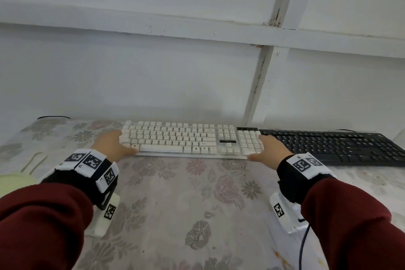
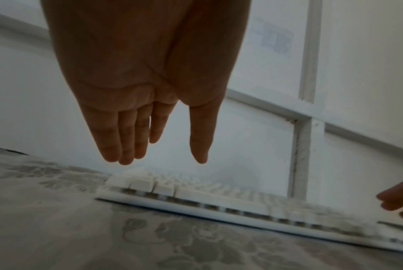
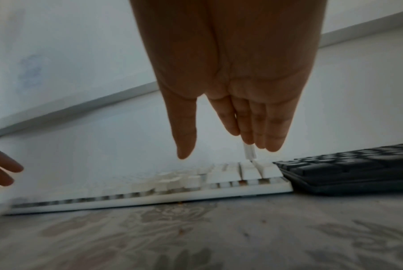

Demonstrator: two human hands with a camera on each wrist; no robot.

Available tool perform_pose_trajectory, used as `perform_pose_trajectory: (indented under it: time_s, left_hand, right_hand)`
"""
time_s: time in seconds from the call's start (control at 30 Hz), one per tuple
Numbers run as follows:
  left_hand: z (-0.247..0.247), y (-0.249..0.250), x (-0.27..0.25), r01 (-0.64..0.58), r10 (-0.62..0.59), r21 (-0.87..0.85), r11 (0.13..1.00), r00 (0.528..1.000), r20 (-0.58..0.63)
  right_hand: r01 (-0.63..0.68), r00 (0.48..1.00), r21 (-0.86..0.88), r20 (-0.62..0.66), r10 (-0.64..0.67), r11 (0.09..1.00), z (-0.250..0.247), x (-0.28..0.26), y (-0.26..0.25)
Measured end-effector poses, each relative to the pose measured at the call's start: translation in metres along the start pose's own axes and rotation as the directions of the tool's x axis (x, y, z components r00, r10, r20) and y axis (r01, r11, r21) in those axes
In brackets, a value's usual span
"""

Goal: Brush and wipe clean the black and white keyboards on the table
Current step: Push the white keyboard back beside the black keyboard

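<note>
The head view looks forward and down from above onto the table, facing the wall. Each wrist view sits low beneath its palm, close to the tabletop, looking along the fingers toward the wall. All three share the white keyboard; the right wrist view also catches the black keyboard.

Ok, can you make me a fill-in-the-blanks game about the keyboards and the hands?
1. Both hands reach toward the ____ keyboard.
2. The black keyboard lies on the white one's ____ side.
3. The left hand has ____ fingers, holding nothing.
4. The tablecloth has a ____ pattern.

Missing words: white; right; straight; flower
</note>
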State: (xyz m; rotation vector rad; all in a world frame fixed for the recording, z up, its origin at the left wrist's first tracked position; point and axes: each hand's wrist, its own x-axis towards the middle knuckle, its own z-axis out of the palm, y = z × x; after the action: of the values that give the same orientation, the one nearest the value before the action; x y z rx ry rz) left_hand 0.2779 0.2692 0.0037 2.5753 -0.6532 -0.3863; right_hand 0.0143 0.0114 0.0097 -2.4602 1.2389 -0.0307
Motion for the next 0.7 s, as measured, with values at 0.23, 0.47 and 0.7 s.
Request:
perform_pose_trajectory:
  time_s: [0.23,0.47,0.7]
  left_hand:
    - [-0.022,-0.006,-0.084,-0.141,0.132,-0.185,0.973,0.989,-0.061]
    - [-0.064,-0.055,-0.154,-0.288,0.258,-0.384,0.877,0.957,-0.128]
    - [-0.114,-0.156,-0.169,-0.303,0.302,-0.311,0.901,0.952,-0.052]
  right_hand:
    - [0.159,0.986,0.155,0.032,-0.166,0.975,-0.001,-0.064,-0.039]
    - [0.319,0.924,0.333,0.097,-0.369,0.887,0.037,-0.138,-0.127]
    - [0.389,0.819,0.389,0.27,-0.507,0.835,0.107,-0.194,-0.234]
